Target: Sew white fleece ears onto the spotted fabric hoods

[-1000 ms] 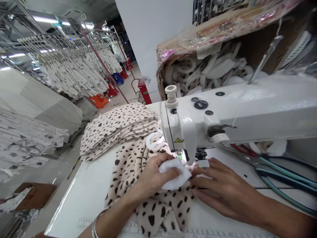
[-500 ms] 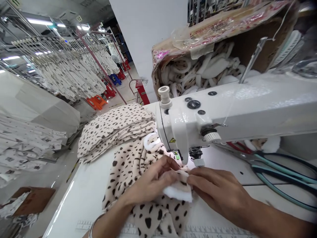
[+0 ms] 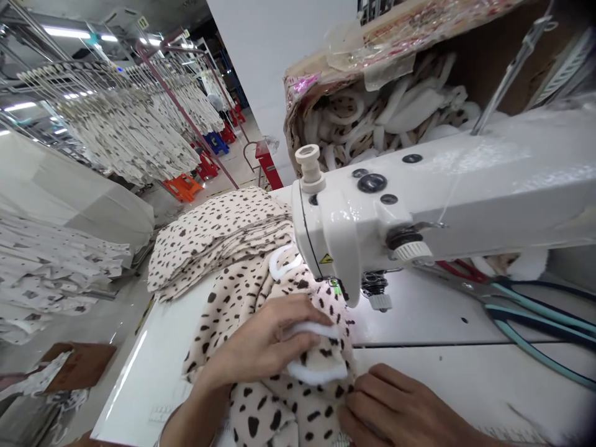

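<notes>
Pinching white edging point(image 3: 326, 331) near machine head point(image 3: 342, 242)

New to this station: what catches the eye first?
Probably the big white sewing machine, spanning in from the right. Next, in front of it, the left hand gripping a white-edged spotted piece above spotted fabric. Then the teal-handled scissors at the right edge and the stuffed carton behind the machine.

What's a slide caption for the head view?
Left hand holds a white-edged spotted piece over spotted fabric by the sewing machine; right hand is near the fabric's edge.
</notes>
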Demonstrator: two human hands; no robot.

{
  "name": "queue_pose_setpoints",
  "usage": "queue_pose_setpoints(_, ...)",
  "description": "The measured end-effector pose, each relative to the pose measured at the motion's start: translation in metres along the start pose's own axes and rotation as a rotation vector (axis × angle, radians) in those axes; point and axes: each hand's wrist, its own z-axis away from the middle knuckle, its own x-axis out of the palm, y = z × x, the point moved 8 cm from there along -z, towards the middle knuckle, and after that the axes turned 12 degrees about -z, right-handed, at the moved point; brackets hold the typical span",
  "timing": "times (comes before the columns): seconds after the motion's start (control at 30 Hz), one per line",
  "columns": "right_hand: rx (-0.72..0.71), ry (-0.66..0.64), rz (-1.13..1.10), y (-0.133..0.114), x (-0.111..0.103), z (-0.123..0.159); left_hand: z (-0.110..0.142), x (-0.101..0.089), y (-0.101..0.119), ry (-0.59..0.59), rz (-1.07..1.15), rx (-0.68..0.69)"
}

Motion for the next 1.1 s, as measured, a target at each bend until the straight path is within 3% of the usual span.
queue_pose_setpoints(0.13, 0.008, 0.003, -0.036, 0.003, -0.001, -0.003, -0.006, 0.011, -0.016, 0.065, -0.155, -0.125)
queue_pose_setpoints(0.33, 0.014, 0.071, -0.065, 0.002, -0.005, -0.005, -0.008, 0.013, -0.024, 0.280, 0.065, -0.237)
queue_pose_setpoints(0.47, 0.026, 0.089, -0.063, 0.003, -0.007, -0.004, -0.013, 0.026, -0.027, 0.269, 0.135, -0.265)
queue_pose_setpoints(0.6, 0.024, 0.096, -0.059, 0.005, -0.006, -0.005, -0.013, 0.030, -0.034, 0.374, 0.236, -0.288)
queue_pose_setpoints(0.73, 0.010, 0.131, -0.036, 0.005, -0.007, -0.005, -0.014, 0.038, -0.037, 0.374, 0.167, -0.325)
queue_pose_setpoints(0.93, 0.001, 0.120, -0.037, 0.007, -0.003, -0.004, -0.014, 0.038, -0.035, 0.396, 0.081, -0.320)
queue_pose_setpoints(1.1, 0.022, 0.141, -0.061, 0.012, 0.007, 0.000, -0.012, 0.039, -0.040, 0.414, 0.200, -0.359)
